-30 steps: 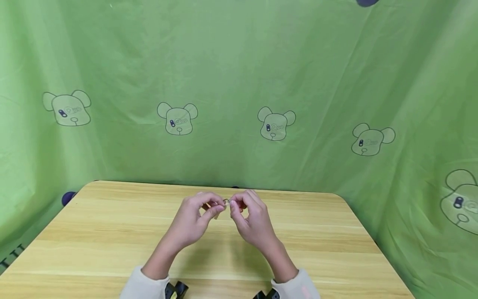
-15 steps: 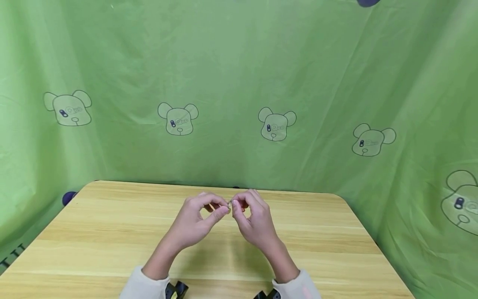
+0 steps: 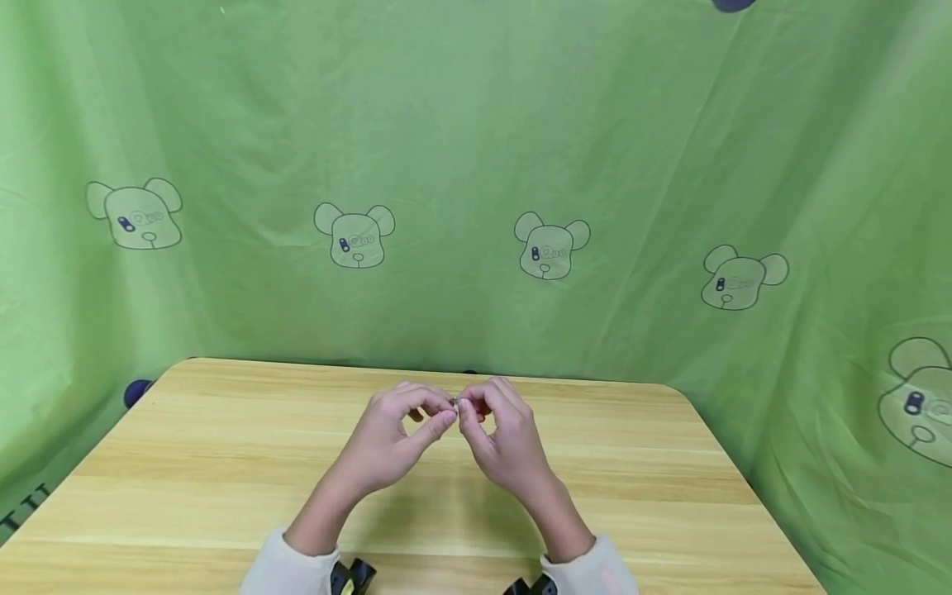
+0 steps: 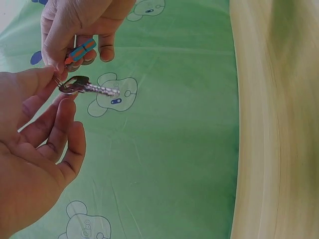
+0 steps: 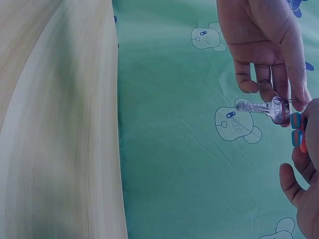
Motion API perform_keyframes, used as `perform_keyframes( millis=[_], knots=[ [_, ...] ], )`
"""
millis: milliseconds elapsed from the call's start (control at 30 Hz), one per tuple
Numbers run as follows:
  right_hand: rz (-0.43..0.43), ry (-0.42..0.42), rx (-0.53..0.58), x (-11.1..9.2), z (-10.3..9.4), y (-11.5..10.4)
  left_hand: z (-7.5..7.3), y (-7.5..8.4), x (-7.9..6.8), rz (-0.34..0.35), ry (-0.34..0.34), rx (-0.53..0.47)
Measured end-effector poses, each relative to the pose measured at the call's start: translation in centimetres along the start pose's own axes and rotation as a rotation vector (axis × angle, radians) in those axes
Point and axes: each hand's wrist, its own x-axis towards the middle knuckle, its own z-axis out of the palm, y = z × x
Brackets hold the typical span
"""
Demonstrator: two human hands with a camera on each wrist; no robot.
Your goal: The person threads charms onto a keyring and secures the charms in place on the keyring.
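Note:
My left hand (image 3: 388,440) and right hand (image 3: 509,438) meet fingertip to fingertip above the table. In the left wrist view, the left thumb and index finger pinch a thin metal key ring (image 4: 66,91). From that ring a silver key (image 4: 103,89) with a dark head sticks out sideways, its blade free. My right fingers grip a small blue piece with orange stripes (image 4: 81,50), close beside the ring. The right wrist view shows the key (image 5: 280,110) and the striped piece (image 5: 296,137) side by side, the latter partly covered by the right hand.
A light wood table (image 3: 223,471) with rounded far corners lies below the hands. Green cloth (image 3: 446,124) printed with bear heads hangs behind and along both sides. Black camera mounts (image 3: 351,576) sit at the wrists by the pale sleeves.
My left fingertips have shifted slightly right, closer to the right hand's fingertips. The small piece that showed under the left fingers a second ago is now hidden in the head view.

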Motion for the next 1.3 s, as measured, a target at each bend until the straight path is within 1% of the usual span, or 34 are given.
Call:
perform_keyframes(
  millis=[233, 467, 600, 700, 833, 1100, 1167, 1300],
  knots=[
    [-0.005, 0.007, -0.007, -0.12, 0.07, 0.15, -0.12, 0.09, -0.03, -0.002, -0.007, 0.022],
    [-0.013, -0.013, -0.021, -0.21, 0.17, 0.15, -0.32, 0.23, -0.09, -0.001, -0.014, 0.052],
    [-0.01, -0.007, -0.016, -0.21, 0.16, 0.17, -0.42, 0.27, -0.07, 0.017, -0.02, 0.062],
    [-0.006, 0.0, -0.011, -0.2, 0.15, 0.24, -0.47, 0.41, -0.02, 0.034, -0.025, 0.055],
    [-0.006, 0.01, -0.01, -0.19, 0.15, 0.35, -0.44, 0.5, -0.05, 0.037, -0.03, 0.029],
    [-0.007, 0.017, -0.009, -0.31, 0.11, 0.38, -0.14, 0.44, -0.17, -0.048, -0.069, 0.014],
    [-0.019, 0.019, -0.011, -0.27, 0.08, 0.37, -0.15, 0.45, -0.15, -0.054, -0.061, 0.018],
    [-0.041, 0.021, -0.019, -0.12, 0.04, 0.31, -0.43, 0.61, -0.1, -0.039, -0.033, 0.032]
  ],
)
